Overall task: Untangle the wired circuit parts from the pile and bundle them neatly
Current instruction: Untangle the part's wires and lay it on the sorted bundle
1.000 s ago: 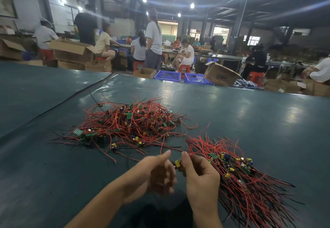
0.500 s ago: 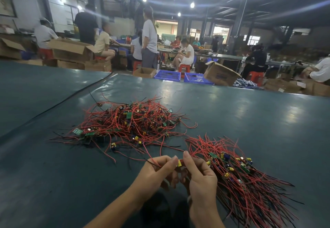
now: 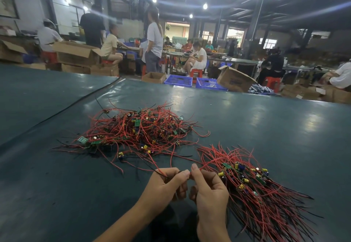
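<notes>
A tangled pile of red and black wires with small green boards (image 3: pixel 140 133) lies on the dark green table (image 3: pixel 266 128), in front of me and to the left. To the right, a combed bundle of the same wired parts (image 3: pixel 252 184) fans out toward the near right. Between the two heaps, close to me, my left hand (image 3: pixel 165 186) and my right hand (image 3: pixel 209 190) meet fingertip to fingertip and pinch one wired circuit part (image 3: pixel 187 173). Its red and black wires run up-left toward the tangled pile; a red wire runs right over the bundle.
A seam (image 3: pixel 76 105) divides the table surface at the left. Beyond the far edge stand cardboard boxes (image 3: pixel 235 79), two blue crates (image 3: pixel 178 80), red stools and several people at other benches.
Both hands have shifted slightly away from me and closed together on the part. The yellow component seen between the fingertips a second ago is now hidden by them.
</notes>
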Available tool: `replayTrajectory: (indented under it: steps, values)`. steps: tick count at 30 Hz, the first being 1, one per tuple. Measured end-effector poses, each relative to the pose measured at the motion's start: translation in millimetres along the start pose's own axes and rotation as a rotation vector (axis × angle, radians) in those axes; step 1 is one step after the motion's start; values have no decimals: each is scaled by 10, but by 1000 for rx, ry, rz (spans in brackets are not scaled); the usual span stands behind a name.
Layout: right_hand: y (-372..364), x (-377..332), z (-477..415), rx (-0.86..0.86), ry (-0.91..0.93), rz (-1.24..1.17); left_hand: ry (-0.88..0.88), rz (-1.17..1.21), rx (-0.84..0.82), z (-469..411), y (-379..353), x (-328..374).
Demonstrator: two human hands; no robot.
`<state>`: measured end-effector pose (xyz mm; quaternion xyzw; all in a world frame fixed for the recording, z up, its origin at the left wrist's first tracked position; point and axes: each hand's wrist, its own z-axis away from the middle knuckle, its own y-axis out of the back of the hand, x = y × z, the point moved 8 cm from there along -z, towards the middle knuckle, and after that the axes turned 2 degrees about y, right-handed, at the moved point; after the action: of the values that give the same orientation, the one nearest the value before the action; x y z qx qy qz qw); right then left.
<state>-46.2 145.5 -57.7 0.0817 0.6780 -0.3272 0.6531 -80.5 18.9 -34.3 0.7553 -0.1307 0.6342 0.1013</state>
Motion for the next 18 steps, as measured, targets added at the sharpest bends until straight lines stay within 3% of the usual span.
replayTrajectory:
  steps: [9, 18]
  values:
    - [-174, 19, 43, -140, -34, 32, -61, 33, -12, -2, -39, 44]
    - [244, -40, -146, 193, -108, -64, -63, -68, -103, 15, -148, 71]
